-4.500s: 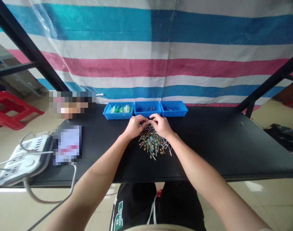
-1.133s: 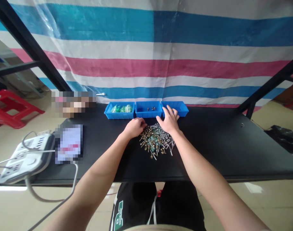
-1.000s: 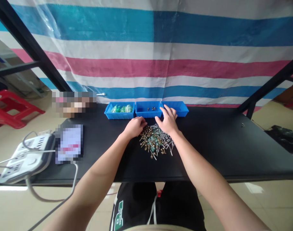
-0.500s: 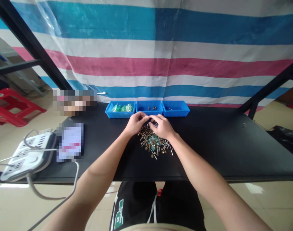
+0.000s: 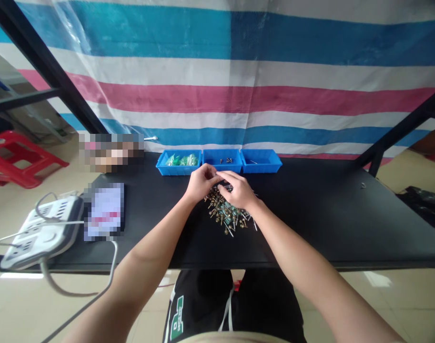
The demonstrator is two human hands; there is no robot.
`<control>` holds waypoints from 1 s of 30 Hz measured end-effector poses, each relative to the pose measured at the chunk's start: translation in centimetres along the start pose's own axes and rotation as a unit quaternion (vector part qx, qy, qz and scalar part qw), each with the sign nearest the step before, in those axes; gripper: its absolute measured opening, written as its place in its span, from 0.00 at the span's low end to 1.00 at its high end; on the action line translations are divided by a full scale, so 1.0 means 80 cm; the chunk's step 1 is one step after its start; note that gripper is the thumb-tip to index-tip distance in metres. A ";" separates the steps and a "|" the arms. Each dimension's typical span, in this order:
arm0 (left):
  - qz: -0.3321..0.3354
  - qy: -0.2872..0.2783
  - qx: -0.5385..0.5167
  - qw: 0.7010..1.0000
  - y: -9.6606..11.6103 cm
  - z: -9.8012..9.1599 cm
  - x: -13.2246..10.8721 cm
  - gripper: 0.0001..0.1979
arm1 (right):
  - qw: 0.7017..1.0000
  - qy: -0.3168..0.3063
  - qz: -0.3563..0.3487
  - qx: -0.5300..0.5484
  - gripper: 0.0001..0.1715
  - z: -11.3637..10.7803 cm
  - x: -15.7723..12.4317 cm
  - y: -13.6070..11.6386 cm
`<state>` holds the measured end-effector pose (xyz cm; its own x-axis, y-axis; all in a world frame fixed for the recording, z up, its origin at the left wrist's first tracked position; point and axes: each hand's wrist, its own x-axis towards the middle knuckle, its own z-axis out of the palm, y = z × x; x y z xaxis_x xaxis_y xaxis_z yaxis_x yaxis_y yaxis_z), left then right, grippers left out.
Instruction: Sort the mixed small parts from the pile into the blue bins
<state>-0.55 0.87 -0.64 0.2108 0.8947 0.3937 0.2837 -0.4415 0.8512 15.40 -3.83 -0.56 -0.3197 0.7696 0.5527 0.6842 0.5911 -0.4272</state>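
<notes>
My left hand point(image 5: 202, 181) and my right hand point(image 5: 237, 190) meet fingertip to fingertip above the far side of a pile of small metal screw-like parts point(image 5: 224, 212). The left fingers are curled into a pinch; what they hold, if anything, is too small to make out. My right fingers reach over to the left fingertips, and what lies between them is hidden. The pile mixes brass-coloured pieces, silver pins and green bits. Behind the hands stand a left blue bin point(image 5: 177, 170) with green-and-white packets, a middle blue bin point(image 5: 222, 153) with several small metal pieces, and a right blue bin point(image 5: 262, 168) with a thin pin.
On the table's left lie a white power strip point(image 5: 42, 233) and a blurred phone point(image 5: 105, 209) with cables. One small metal piece point(image 5: 363, 186) lies far right on the black table point(image 5: 320, 224). Black frame posts point(image 5: 56, 71) rise at both sides, before a striped sheet point(image 5: 188, 97).
My right hand has shifted slightly left, its fingers stretching further over the left fingertips. The left hand has risen a little. The bins and pile look the same.
</notes>
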 end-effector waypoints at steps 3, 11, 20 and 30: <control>0.000 -0.003 0.013 1.000 0.002 0.001 -0.001 0.16 | 1.000 0.007 -0.014 -0.011 0.26 0.002 0.001 0.004; 0.021 -0.013 0.037 0.999 -0.003 0.001 0.000 0.18 | 0.999 0.018 0.010 -0.027 0.26 0.002 0.003 0.014; -0.019 -0.035 0.267 0.963 -0.016 -0.004 0.004 0.09 | 0.986 -0.008 0.098 -0.138 0.37 0.003 0.005 0.015; -0.041 -0.073 0.339 0.937 -0.013 -0.004 0.003 0.11 | 0.964 -0.050 0.160 -0.207 0.44 0.001 0.008 0.018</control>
<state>-1.07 1.56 -1.32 0.2742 0.9305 0.2427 0.8237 -0.3575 0.4401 16.14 -2.46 -0.92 -0.0963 0.9280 0.3600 0.9544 0.1888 -0.2313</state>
